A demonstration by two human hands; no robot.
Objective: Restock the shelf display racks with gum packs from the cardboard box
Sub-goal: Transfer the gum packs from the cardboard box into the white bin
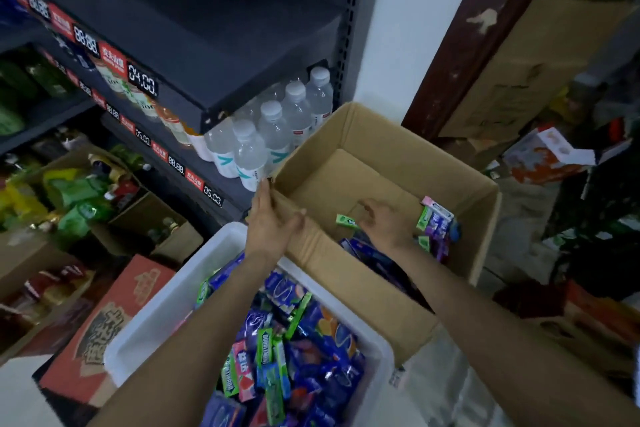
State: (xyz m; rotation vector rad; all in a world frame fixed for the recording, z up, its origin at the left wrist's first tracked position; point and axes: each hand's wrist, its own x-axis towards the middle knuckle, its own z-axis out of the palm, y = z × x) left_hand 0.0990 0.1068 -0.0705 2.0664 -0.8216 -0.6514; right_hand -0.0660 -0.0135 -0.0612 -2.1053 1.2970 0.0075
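An open cardboard box (388,163) is seen from above beside a dark shelf unit (194,55); its near left wall is held by the left hand (273,222), whose fingers lie straight and together along the outer face while the thumb is hooked over the rim, so that the cardboard is pinched between them. The right hand (384,224) is reached down inside the box, its fingers loosely curled and slightly apart above a green gum pack (346,221) lying on the box floor; whether the pack is touched or gripped cannot be told, since the hand is blurred. More gum packs (438,225), green, purple and pink, are piled against the box's right wall, and dark blue packs (374,253) lie along the near wall under the right forearm. A white tub (166,302) is set just in front of the box, touching it, and is filled with loose gum packs (287,340) in blue, green and pink; the left forearm is stretched across it. Water bottles (277,128) are stood on the shelf just behind the box's left corner; price tags (142,81) are fixed along the shelf edges. A red carton (104,322) lies on the floor left of the tub.
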